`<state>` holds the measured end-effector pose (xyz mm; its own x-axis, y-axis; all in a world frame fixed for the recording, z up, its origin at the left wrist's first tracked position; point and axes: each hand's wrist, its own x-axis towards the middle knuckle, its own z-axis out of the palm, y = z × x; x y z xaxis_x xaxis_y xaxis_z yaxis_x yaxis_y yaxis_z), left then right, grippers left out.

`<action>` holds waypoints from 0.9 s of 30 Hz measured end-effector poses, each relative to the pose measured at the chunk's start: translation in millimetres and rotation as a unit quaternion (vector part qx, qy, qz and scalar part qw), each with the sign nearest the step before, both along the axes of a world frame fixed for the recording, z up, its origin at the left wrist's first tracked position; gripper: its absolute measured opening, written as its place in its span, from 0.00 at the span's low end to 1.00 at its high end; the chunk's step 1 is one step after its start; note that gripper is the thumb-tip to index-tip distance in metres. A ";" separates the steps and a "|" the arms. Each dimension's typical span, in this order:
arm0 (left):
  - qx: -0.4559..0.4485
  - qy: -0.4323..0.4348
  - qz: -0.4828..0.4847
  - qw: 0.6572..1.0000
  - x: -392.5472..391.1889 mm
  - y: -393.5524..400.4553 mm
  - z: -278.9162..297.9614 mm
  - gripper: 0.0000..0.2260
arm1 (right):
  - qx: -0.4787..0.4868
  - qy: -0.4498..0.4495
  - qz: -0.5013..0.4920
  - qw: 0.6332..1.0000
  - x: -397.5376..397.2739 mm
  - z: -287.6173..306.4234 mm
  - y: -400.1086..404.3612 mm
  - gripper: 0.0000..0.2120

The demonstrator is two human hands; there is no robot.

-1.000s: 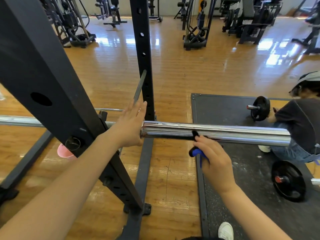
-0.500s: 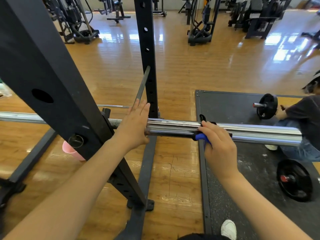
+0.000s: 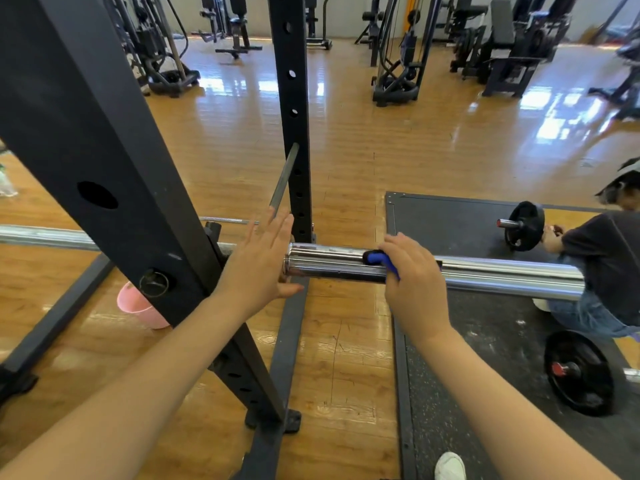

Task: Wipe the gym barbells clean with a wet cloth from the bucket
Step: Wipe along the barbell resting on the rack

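I see the barbell (image 3: 485, 271) lying across the middle of the frame, racked on the black rack (image 3: 104, 168); its chrome sleeve runs right of centre. My right hand (image 3: 414, 282) is clamped over the sleeve with the blue cloth (image 3: 379, 259) pinched beneath the fingers. My left hand (image 3: 258, 263) lies flat, fingers straight, against the sleeve's inner collar. The pink bucket (image 3: 136, 308) sits lower left, behind the rack. Judgement: the bar is heavy, rigid and slick when wet; the cloth is soft and limp, so wrap it round the sleeve and brace at the collar. Compared with half a second ago, the right hand sits in much the same place on the sleeve; the left is unchanged.
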<state>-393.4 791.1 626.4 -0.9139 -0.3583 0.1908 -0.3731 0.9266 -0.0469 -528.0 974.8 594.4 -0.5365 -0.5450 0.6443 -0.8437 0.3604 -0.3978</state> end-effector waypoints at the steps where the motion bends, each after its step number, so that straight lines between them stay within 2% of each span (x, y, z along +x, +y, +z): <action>1: -0.002 0.004 0.010 1.000 2.4 2.0 -6.4 0.50 | 0.000 0.018 0.002 1.000 3.2 -4.7 -0.2 0.13; 3: -0.016 0.006 0.027 0.999 0.8 3.0 -10.2 0.49 | -0.007 0.034 0.004 0.999 8.8 -12.2 5.3 0.12; 7: 0.006 -0.017 0.034 0.999 -6.7 1.8 -3.5 0.45 | -0.006 0.019 0.002 1.000 20.5 -25.0 23.1 0.23; 11: 0.038 -0.059 0.020 0.997 -12.8 -6.9 0.8 0.46 | -0.035 0.006 0.005 0.999 39.7 -40.1 41.5 0.16; 15: 0.083 -0.070 0.008 0.994 -14.7 -10.1 7.4 0.46 | -0.083 0.021 0.003 0.996 23.6 -20.0 35.6 0.17; 18: 0.088 -0.074 0.004 0.993 -14.9 -10.8 8.3 0.47 | -0.040 0.032 -0.006 0.999 11.2 -13.2 9.3 0.16; 21: 0.092 -0.070 0.004 0.993 -13.9 -10.4 8.5 0.46 | 0.037 0.070 0.010 0.997 6.5 -26.0 5.2 0.22; 25: 0.096 -0.069 0.009 0.993 -13.4 -10.3 7.6 0.46 | -0.017 0.070 -0.076 0.994 -10.0 -29.5 37.8 0.16; 27: 0.102 -0.065 0.011 0.993 -13.7 -10.5 7.4 0.46 | -0.047 0.053 -0.100 0.992 -12.4 -29.1 42.2 0.18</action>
